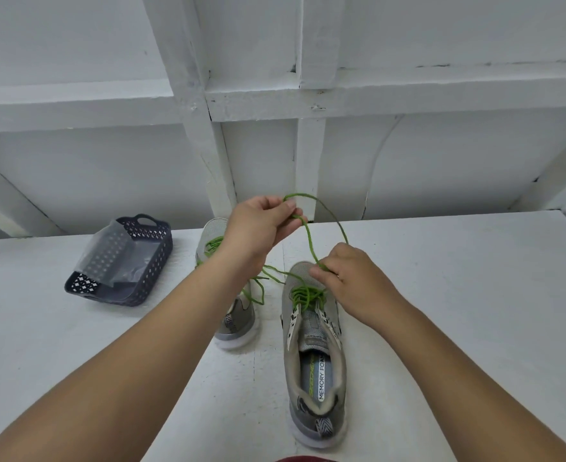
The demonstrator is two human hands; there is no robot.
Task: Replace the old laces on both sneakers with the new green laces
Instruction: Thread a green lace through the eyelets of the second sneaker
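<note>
The green lace (308, 238) is in the middle of the frame, going up from the lowest eyelets of the near sneaker (313, 355) in a tall loop between my two hands. It is thin, soft and very light, so I judge it will bend and twist freely and will not keep any shape by itself; only the hard tip can be pushed through an eyelet, so the good place to take hold is close to the end. My left hand (261, 225), upper centre of the frame, pinches the top of the loop with curled fingers. My right hand (351, 278), lower and to the right, pinches the same lace just above the toe of the near sneaker. This sneaker stands on the white desk (458, 295), heel toward the bottom of the frame, and only its front eyelets carry green; the upper ones are not yet laced.

The second sneaker (235, 315) lies just to the left, partly behind my left forearm. It shows green lacing too, with loose ends on the desk, but I cannot tell if it is finished. In the left of the frame sits a dark perforated basket (141, 248) with a clear plastic wrapper (108, 248) in it.
</note>
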